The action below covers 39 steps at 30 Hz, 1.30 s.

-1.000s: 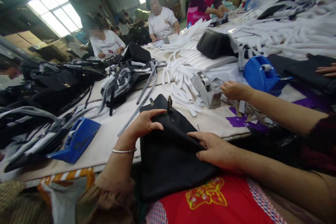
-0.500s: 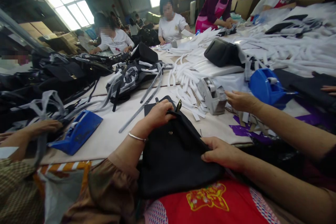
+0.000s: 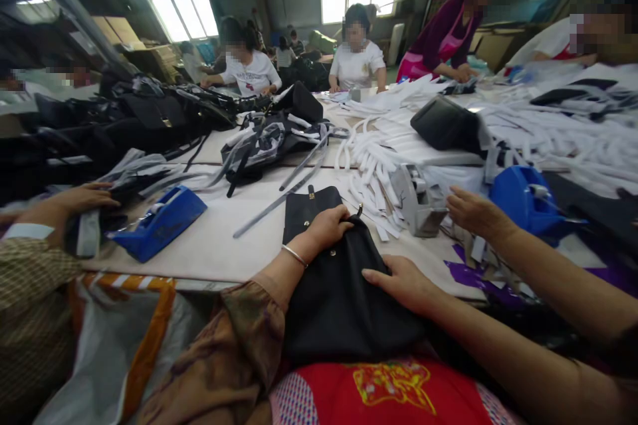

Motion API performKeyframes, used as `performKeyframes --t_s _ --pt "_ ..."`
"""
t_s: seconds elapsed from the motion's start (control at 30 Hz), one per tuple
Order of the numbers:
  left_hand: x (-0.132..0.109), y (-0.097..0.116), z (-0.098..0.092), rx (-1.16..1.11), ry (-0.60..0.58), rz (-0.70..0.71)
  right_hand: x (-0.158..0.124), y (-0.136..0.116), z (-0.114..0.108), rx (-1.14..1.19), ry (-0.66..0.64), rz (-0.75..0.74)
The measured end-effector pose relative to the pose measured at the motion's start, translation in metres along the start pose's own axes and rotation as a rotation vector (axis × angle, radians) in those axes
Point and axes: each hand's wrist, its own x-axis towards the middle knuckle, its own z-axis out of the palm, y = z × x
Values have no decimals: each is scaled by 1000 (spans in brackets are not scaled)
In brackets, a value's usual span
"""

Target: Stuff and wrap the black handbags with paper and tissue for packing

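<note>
A black bag (image 3: 343,305) with a flap and small metal studs leans between my lap and the table's front edge. My left hand (image 3: 326,229), a silver bangle at its wrist, is closed on the bag's upper edge. Beside those fingers a small metal-ended tab (image 3: 357,211) sticks up. Against the bag's right side my right hand (image 3: 401,282) grips it, thumb on the front panel; its other fingers are partly hidden. The bag's flap (image 3: 312,202) lies on the table beyond my left hand.
A blue tape dispenser (image 3: 158,222) stands left, a grey one (image 3: 419,199) and another blue one (image 3: 523,199) right. A co-worker's hand (image 3: 473,212) is by the grey dispenser, another's (image 3: 82,202) at left. White strips (image 3: 373,153) and black bags (image 3: 272,139) cover much of the table (image 3: 209,252).
The view has swung left. My left hand has come lower against the bag, and more of the flap shows beyond it. The right thumb now lies farther in on the front panel.
</note>
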Motion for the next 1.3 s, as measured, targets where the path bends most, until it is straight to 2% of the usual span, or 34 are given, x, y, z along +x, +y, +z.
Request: performKeyframes --t_s 0.13,0.27,0.4,0.5,0.57,0.67,0.77,0.83,0.9,0.97,1.03,1.1,1.2,1.3 --pt "-9 8 -4 97 37 -49 31 -17 0 -411 208 -63" --pt "-32 25 -16 196 105 -115 40 -21 5 -568 231 -102" --pt "-76 36 -35 343 145 -138 38 -20 9 -691 252 -96" --pt "-112 30 -43 430 173 -243 36 -21 10 -728 249 -89" --pt "-132 20 -41 432 158 -308 37 -21 10 -697 247 -85" --pt "-149 7 -34 420 122 -359 39 -20 9 -569 242 -99" --pt "-146 8 -40 476 113 -368 43 -18 8 -494 226 -86" --pt "-133 21 -52 538 75 -322 45 -18 8 -512 225 -73" --pt "-113 40 -63 567 19 -226 46 -19 8 -547 229 -84" --pt "-94 59 -64 517 -63 -74 46 -20 8 -577 234 -92" --pt "-79 71 -53 394 -167 102 46 -19 7 -573 228 -104" --pt "-74 70 -32 274 -228 216 46 -17 6 -526 206 -124" --pt "-82 52 -5 223 -188 178 43 -13 7 -496 163 -104" --pt "-96 33 5 234 -126 77 32 -15 9 -658 237 -78"
